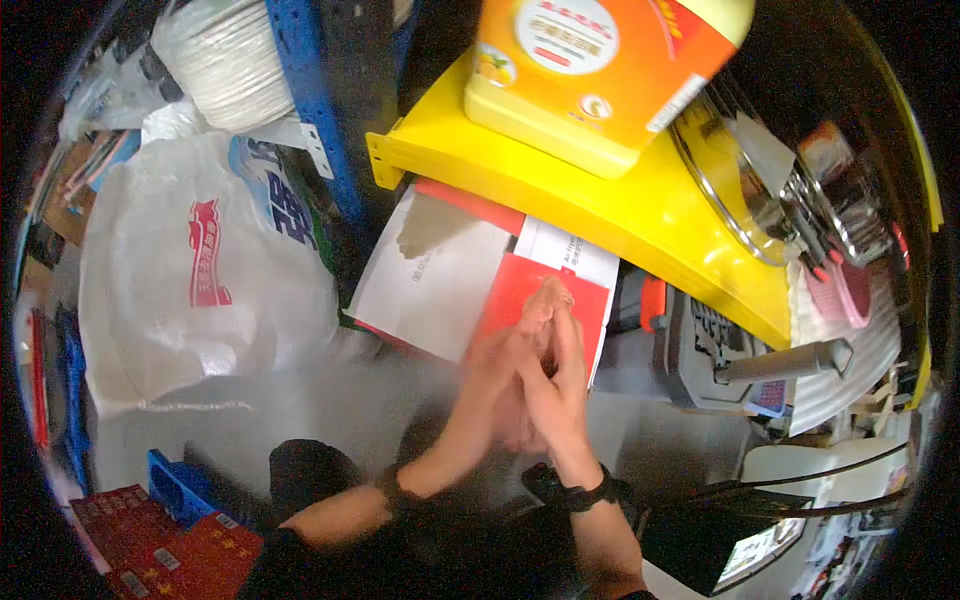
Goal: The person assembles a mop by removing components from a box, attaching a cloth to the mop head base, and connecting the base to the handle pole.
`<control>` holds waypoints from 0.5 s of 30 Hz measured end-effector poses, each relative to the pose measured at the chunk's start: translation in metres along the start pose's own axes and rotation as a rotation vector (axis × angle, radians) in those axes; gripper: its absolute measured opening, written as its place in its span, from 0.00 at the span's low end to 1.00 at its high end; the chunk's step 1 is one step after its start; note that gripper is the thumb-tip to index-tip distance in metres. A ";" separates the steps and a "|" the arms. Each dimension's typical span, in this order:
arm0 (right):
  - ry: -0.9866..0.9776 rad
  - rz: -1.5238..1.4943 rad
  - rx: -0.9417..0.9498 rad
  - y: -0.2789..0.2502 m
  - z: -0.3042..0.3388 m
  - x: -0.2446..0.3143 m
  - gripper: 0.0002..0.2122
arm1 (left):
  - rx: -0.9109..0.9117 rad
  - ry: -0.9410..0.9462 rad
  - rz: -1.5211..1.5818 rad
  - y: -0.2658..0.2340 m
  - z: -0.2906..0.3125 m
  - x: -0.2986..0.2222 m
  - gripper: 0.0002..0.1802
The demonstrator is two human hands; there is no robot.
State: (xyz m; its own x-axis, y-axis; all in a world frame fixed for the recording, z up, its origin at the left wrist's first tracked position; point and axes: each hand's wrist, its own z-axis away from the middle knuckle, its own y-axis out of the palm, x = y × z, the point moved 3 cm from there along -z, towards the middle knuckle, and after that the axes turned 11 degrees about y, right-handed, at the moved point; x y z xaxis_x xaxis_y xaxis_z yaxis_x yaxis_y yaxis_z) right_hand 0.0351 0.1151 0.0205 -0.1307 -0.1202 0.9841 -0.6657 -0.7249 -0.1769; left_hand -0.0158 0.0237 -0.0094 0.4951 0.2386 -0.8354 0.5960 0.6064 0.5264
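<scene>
My two hands meet in front of me, their fingers pressed together and pointing away. My left hand (492, 372) is blurred, and its fingers lie partly behind the right ones. My right hand (557, 392) has its fingers closed against the left. Whatever may lie between the palms is hidden. Beyond the fingertips is a red panel (505, 290) on a white carton. Left of it lies a larger white box (425, 270) with red edges and a grey-brown patch. Both wrists wear dark bands.
A yellow shelf (560, 160) juts over the boxes, carrying an orange-and-yellow jug (590, 90). At right sits an open grey tool case (700, 350). A white sack (200, 290) stands at left beside a blue upright post (325, 110). Red packets (200, 560) lie lower left.
</scene>
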 end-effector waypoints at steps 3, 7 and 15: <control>-0.151 0.441 -0.067 0.009 -0.037 0.007 0.28 | 0.019 0.005 0.236 0.000 -0.006 -0.008 0.44; 0.072 0.742 0.152 0.039 -0.081 0.030 0.23 | 0.069 0.163 0.067 -0.016 0.002 -0.047 0.43; -0.242 1.015 0.281 0.103 -0.115 0.020 0.19 | -0.080 0.052 0.293 -0.053 0.002 -0.092 0.40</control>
State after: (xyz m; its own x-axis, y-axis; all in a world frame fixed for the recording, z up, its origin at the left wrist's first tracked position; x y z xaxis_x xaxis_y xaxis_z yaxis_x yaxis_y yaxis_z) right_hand -0.1210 0.1161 0.0201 -0.3573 -0.8608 0.3626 -0.1319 -0.3378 -0.9319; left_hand -0.0914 -0.0317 0.0402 0.6044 0.4494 -0.6578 0.3796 0.5635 0.7337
